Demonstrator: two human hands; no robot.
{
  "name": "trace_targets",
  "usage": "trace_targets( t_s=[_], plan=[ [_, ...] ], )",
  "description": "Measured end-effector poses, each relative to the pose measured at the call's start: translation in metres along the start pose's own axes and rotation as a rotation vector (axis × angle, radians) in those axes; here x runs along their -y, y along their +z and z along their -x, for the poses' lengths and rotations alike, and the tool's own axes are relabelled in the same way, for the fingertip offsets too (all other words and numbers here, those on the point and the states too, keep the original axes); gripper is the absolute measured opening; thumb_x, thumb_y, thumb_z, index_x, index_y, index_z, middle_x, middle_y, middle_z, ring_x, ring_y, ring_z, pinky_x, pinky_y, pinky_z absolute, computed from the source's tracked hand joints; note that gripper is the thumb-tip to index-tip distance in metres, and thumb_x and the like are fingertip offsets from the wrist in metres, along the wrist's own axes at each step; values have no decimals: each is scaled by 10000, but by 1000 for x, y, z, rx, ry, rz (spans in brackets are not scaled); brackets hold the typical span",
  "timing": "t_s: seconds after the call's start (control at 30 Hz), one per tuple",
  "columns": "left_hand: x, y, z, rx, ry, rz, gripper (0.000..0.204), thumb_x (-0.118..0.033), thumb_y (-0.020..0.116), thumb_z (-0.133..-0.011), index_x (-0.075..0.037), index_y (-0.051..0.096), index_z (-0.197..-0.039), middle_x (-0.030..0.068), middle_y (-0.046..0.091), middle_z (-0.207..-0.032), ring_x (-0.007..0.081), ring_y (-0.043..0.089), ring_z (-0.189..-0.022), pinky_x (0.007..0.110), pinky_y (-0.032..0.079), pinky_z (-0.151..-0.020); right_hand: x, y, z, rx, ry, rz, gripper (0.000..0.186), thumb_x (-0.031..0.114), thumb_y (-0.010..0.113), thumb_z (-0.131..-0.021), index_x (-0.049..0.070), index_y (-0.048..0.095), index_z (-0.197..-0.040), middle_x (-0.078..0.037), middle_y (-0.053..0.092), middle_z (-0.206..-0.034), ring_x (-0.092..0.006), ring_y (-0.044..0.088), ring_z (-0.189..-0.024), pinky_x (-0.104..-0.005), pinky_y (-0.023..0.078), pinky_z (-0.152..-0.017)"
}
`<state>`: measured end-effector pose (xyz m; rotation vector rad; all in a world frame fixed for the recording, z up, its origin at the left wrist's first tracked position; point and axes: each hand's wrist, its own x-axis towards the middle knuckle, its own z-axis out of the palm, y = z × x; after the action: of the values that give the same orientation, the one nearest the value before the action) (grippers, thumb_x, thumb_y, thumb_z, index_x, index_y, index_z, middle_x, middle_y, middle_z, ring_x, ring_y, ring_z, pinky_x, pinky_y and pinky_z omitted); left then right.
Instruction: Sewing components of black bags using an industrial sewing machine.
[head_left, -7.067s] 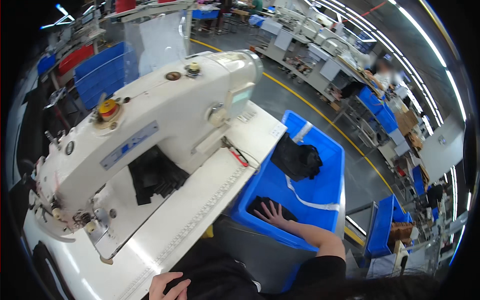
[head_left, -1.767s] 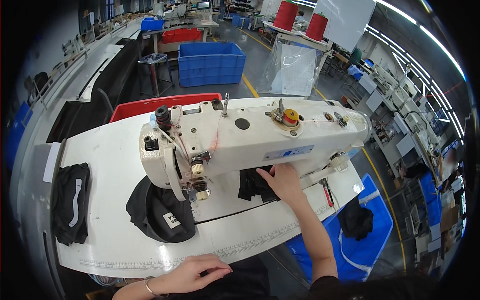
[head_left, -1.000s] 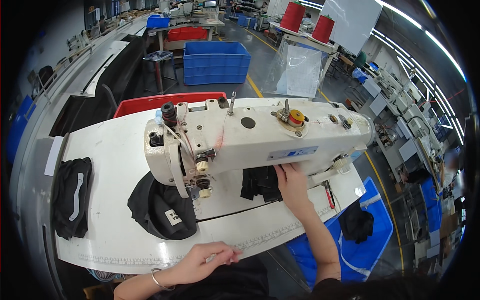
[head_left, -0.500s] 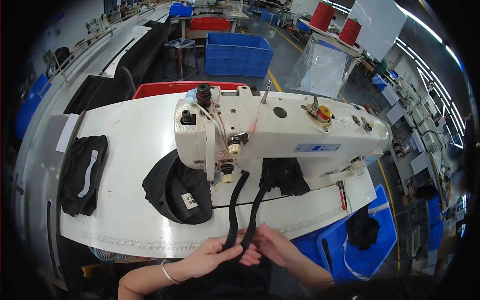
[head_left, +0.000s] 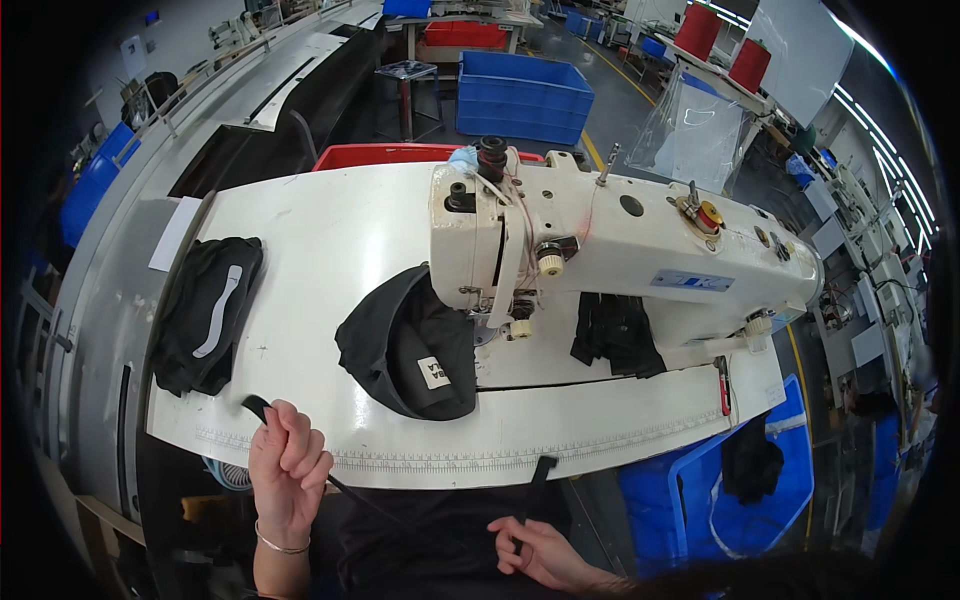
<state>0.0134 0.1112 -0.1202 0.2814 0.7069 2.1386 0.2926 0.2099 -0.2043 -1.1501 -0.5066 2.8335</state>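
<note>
A black fabric strap (head_left: pixel 362 500) is stretched loosely between my hands, below the front edge of the table. My left hand (head_left: pixel 288 462), raised over the table's front left edge, pinches it with a short end sticking out past the fingers. Lower and to the right, my right hand (head_left: pixel 543 553) grips the strap near its other end, which stands up above the fingers. Part of the strap's middle is lost against dark clothing. Under the head of the white sewing machine (head_left: pixel 590 240) lies a black cap-like piece (head_left: pixel 410 355) with a white label.
A folded black garment (head_left: pixel 207 315) with a pale strip rests on the table's left. More black fabric (head_left: pixel 615 335) lies under the machine arm. Red-handled snips (head_left: pixel 723 385) sit at the right. A blue bin (head_left: pixel 700 500) holding dark cloth stands beside the table's right front.
My hands have moved apart, left hand up and leftward, right hand down. The strap came away from beside the machine and is now spread between them. The view has shifted left.
</note>
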Motion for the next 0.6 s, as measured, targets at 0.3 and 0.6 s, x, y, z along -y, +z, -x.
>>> trace_targets(
  t_s=[0.3, 0.6],
  plan=[
    [57, 10, 30, 444, -609, -566, 366, -264, 259, -1036, 3, 510, -1026, 38, 531, -694, 91, 450, -609, 221, 391, -630, 72, 59, -9, 103, -999, 1163, 213, 44, 657, -843, -5, 645, -1050, -75, 647, -868, -120, 576, -604, -243, 472, -572],
    [67, 26, -14, 839, 42, -1402, 306, -148, 576, -877, 40, 555, -1117, 161, 556, -1058, 269, 545, -939, 365, 443, -843, 81, 60, -25, 48, -763, 587, 166, 41, 490, -941, -80, 599, -970, -191, 661, -982, -238, 662, -891, -309, 547, -738]
  ],
)
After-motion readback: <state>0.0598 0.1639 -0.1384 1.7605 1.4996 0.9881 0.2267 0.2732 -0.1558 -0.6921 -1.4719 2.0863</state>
